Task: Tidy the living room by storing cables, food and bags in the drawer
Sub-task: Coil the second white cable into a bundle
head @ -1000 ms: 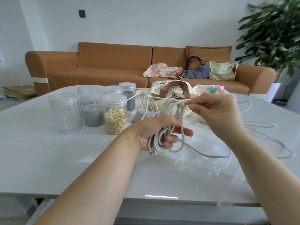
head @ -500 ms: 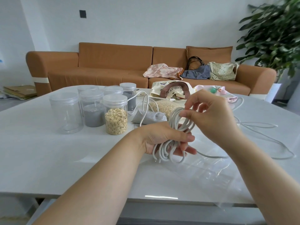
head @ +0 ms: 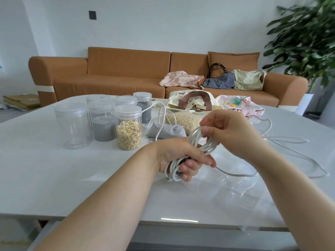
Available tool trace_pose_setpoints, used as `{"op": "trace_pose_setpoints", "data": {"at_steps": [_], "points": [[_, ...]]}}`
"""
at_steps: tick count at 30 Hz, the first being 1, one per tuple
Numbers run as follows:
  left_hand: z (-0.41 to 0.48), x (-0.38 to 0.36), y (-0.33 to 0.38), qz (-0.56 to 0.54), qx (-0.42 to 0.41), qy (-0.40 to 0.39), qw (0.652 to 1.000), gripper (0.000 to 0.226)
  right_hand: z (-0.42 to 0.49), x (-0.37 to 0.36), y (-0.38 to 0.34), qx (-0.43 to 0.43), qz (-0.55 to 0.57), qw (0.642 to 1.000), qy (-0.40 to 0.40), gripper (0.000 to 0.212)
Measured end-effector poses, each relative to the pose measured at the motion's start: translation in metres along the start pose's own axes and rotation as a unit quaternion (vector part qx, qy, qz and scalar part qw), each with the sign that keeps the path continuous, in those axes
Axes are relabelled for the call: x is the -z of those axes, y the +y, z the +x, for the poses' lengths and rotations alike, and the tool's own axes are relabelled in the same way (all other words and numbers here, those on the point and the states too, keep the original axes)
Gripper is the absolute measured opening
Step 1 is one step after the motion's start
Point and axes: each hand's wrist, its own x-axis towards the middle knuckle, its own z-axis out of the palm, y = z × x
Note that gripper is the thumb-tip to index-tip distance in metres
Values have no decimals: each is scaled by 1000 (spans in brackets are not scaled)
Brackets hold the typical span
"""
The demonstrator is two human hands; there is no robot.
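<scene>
White cable (head: 201, 144), coiled loops

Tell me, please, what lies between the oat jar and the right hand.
In the head view, a grey pouch with a thin white cable across it.

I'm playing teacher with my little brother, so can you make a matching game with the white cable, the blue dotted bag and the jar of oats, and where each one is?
Things:
1 white cable
2 blue dotted bag
3 jar of oats

Places:
A on the sofa
B standing on the table
C gripped in the left hand

Pairs: 1-C, 2-A, 3-B.
</scene>
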Motion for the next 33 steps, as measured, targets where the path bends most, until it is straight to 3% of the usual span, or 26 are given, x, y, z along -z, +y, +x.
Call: {"op": "trace_pose_setpoints", "data": {"at_steps": [4, 7, 9, 11, 16, 22, 25, 28, 33], "points": [[2, 5, -3, 25, 22, -7, 999, 18, 0, -4, 4, 5, 1, 1000, -9, 21], [1, 9, -4, -20, 12, -35, 999, 15, -1, -2, 2, 7, 20, 1000, 3, 11], [0, 11, -4, -74, -15, -74, 994, 17, -1, 3, 0, 11, -2, 1000, 25, 33], [-2, 14, -5, -105, -48, -136, 984, 11, -2, 8, -3, 15, -34, 999, 22, 45], [-2, 20, -6, -241, -139, -226, 934, 13, -1, 12, 7, 14, -30, 998, 56, 40], [7, 28, -8, -374, -184, -157, 896, 23, 4, 8, 26, -13, -115, 990, 76, 31], [7, 26, -5, -403, -195, 4, 894, 32, 3, 6, 25, -17, -190, 973, 128, 21], [8, 22, -3, -423, -207, 147, 870, 34, 2, 5, 22, 1, -209, 966, 155, 20], [11, 21, 0, -420, -210, 218, 856, 42, -3, -4, 16, 100, -188, 967, 137, 13]]}}
